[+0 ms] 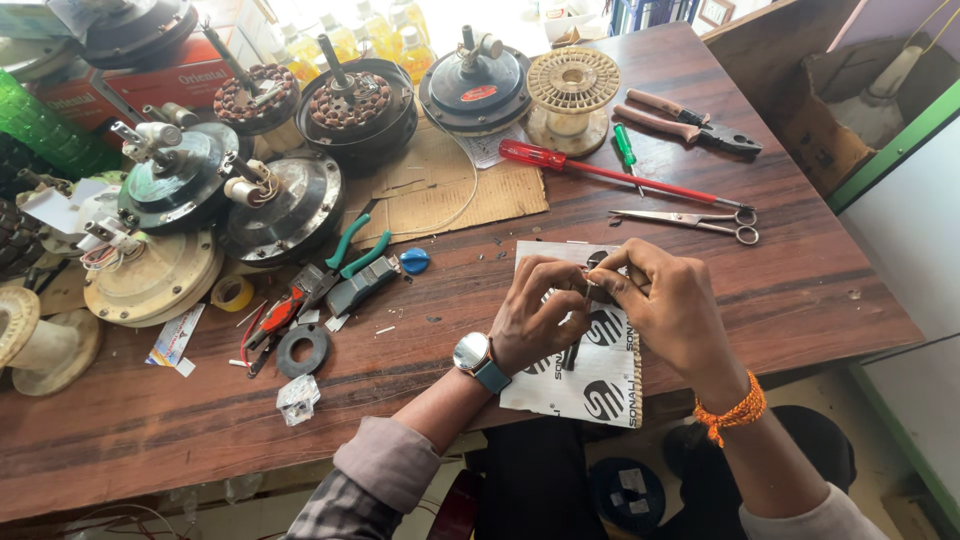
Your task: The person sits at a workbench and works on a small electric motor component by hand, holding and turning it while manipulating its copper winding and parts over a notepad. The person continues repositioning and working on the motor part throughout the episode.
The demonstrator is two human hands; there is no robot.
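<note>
My left hand (pixel 538 312), with a wristwatch on its wrist, and my right hand (pixel 668 302), with an orange thread band, meet over a white printed sheet (pixel 590 385) at the front of the wooden table (pixel 780 280). Together their fingertips pinch a small dark part (pixel 592 278) with a thin metal piece sticking out of it. A dark stick-like object (pixel 571 356) lies on the sheet under my left hand. What exactly the part is cannot be made out.
Several ceiling-fan motors (pixel 285 205) crowd the table's left and back. A red-handled screwdriver (pixel 600 170), scissors (pixel 700 222), pliers (pixel 690 120), green-handled cutters (pixel 345 262), a yellowish spool (pixel 572 85), cardboard (pixel 440 190), a black ring (pixel 302 350) and yellow tape (pixel 232 293) lie around.
</note>
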